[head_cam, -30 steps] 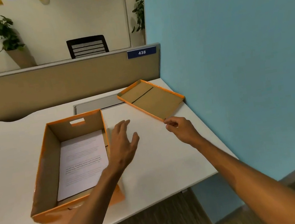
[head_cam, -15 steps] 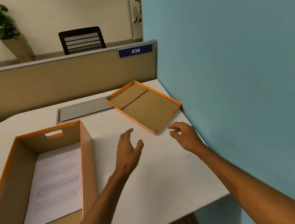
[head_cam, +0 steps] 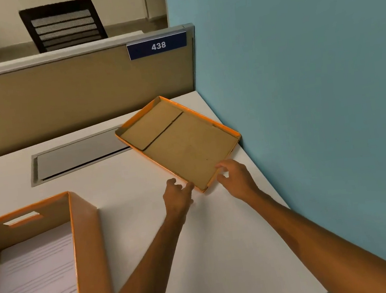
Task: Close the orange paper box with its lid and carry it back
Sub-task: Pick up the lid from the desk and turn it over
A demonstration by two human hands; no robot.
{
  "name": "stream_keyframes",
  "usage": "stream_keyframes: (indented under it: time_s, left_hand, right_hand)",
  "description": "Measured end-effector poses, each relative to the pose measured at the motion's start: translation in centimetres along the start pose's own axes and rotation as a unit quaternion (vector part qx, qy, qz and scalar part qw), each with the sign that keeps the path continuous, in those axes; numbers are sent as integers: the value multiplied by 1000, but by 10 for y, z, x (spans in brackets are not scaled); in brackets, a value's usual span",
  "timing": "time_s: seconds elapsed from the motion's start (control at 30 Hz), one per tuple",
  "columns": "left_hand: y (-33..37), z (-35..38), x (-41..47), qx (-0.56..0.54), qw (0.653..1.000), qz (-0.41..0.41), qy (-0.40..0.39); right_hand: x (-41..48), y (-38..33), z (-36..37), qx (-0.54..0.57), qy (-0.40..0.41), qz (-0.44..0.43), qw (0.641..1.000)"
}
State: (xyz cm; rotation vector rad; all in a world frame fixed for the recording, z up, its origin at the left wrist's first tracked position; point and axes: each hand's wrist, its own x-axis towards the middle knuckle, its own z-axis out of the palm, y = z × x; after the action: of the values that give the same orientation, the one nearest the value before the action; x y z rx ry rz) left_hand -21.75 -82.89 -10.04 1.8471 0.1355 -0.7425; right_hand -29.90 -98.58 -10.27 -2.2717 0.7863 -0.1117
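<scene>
Inside orange box (head_cam: 85, 236) (lidless): printed paper (head_cam: 36, 290).

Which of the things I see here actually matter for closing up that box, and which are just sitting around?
Part of the job:
- orange box, open, with a printed sheet inside
- lid, lying inside-up near the desk corner
- left hand and right hand, both at the lid's near corner

Just lying about:
- grey cable flap in the desk
- number plate 438
- black chair beyond the partition

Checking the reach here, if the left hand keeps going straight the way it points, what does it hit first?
Probably the lid: the left hand already sits at its near orange rim.
</scene>
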Motion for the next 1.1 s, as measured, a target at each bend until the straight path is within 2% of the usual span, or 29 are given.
stream_keyframes:
  time_s: [0.1,0.2,0.27,0.37,0.5,0.6,0.73,0.83,0.93,1.03,1.1]
  left_hand:
    - [1,5,21,-98,992,-82,0]
    - [2,9,34,-139,984,-110,4]
    - [3,12,40,-162,979,-122,2]
    - [4,14,48,-196,971,-139,7]
    - [5,12,50,-194,971,-136,11]
    - [8,6,49,-211,969,-125,-16]
    - [13,-5,44,-235,965,-90,-71]
    - [16,-14,38,-276,953,-65,-102]
    - [24,-20,30,-306,944,-48,-111]
    - [36,-25,19,-302,948,-39,-95]
    - [44,-29,10,-288,953,-34,-85]
  right_hand:
    - [18,-1,4,129,60,130,981]
    - [30,-4,6,296,92,270,912]
    - [36,-6,10,354,92,311,877]
    - [44,-9,18,377,108,343,854]
    - [51,-14,18,356,133,355,854]
    - [53,-17,14,372,132,358,846]
    - [48,-27,3,443,90,345,823]
    - [41,-36,-4,452,80,317,830]
    - [36,-40,-10,421,85,298,853]
    - [24,-47,-14,273,123,253,920]
    - [10,-50,-15,126,162,119,972]
